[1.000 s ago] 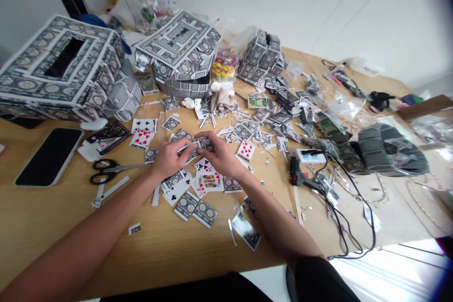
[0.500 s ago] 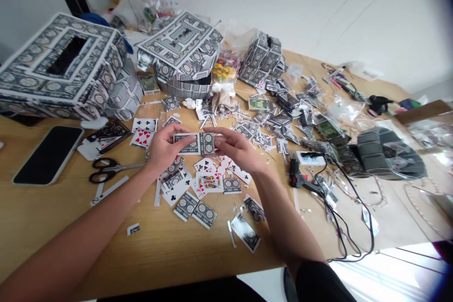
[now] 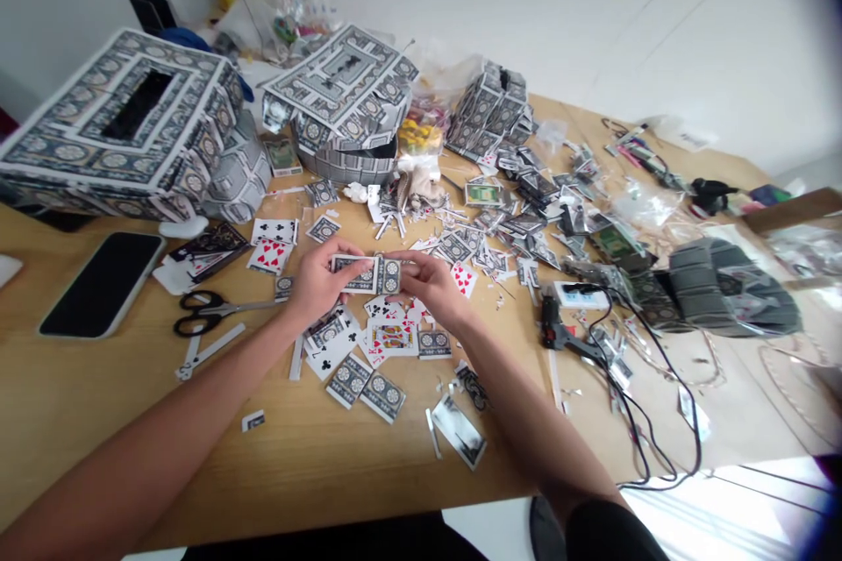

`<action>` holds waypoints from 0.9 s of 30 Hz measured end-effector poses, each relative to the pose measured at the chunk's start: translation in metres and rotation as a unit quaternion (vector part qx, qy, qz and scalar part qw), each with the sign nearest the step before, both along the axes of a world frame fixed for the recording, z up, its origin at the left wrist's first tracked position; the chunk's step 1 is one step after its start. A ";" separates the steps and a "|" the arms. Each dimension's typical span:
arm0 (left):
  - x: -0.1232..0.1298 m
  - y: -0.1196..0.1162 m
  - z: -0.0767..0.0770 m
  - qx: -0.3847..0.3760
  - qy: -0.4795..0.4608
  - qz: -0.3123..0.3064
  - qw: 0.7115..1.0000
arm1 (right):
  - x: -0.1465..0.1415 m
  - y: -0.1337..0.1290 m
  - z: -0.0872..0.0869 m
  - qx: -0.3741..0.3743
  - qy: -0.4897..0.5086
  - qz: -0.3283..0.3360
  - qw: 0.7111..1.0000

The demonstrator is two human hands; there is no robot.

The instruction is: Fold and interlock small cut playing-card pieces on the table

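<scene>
Just right of the black-handled scissors (image 3: 220, 310), I have the left hand (image 3: 319, 282) and right hand (image 3: 435, 287) pinching opposite ends of the patterned playing-card strip (image 3: 378, 278), its long axis crosswise between them, neither nearer.

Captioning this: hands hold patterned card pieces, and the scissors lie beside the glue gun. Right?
Almost: in the head view, the scissors lie beside the phone, not the glue gun; the left hand and right hand hold patterned card pieces.
</scene>
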State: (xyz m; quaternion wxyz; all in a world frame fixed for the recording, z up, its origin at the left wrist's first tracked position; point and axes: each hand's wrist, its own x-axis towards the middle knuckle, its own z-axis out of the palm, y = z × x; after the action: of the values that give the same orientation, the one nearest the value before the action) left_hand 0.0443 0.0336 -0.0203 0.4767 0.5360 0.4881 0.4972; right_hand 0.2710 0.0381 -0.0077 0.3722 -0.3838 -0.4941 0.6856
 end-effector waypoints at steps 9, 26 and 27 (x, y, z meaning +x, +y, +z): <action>-0.001 0.001 -0.006 0.005 0.033 -0.015 0.999 | -0.008 -0.016 -0.025 -0.001 0.035 -0.072 0.997; -0.003 0.004 -0.007 -0.005 0.016 -0.025 1.000 | -0.007 -0.014 -0.034 -0.003 0.031 -0.164 0.986; -0.003 0.004 -0.007 -0.007 0.015 -0.022 1.000 | -0.008 -0.013 -0.034 -0.002 0.029 -0.166 0.986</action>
State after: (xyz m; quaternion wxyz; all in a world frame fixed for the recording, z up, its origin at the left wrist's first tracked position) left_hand 0.0411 0.0377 -0.0275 0.4834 0.5506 0.4871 0.4752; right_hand 0.2633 0.0250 -0.0417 0.4940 -0.4414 -0.4112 0.6261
